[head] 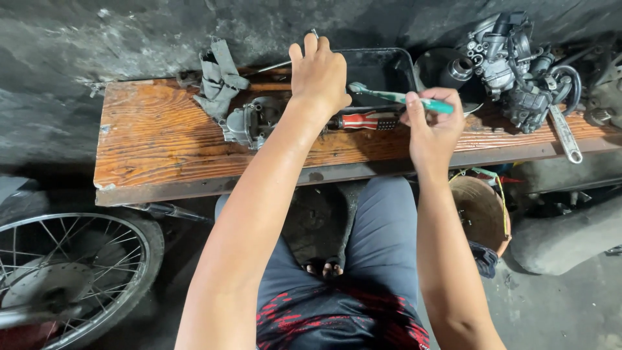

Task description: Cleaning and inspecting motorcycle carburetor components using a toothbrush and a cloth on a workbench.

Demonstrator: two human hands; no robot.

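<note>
My right hand grips a green and white toothbrush, its head pointing left over the black tray. My left hand reaches forward over the wooden plank toward the tray's left edge; its palm side is hidden, so I cannot tell if it holds anything. A grey metal carburetor part lies on the plank just left of my left wrist. A screwdriver with a red, white and black handle lies between my hands.
A grey rag lies at the plank's back. A carburetor assembly and a wrench sit at the right. A spoked wheel stands at the lower left, a round wooden stool at my right knee.
</note>
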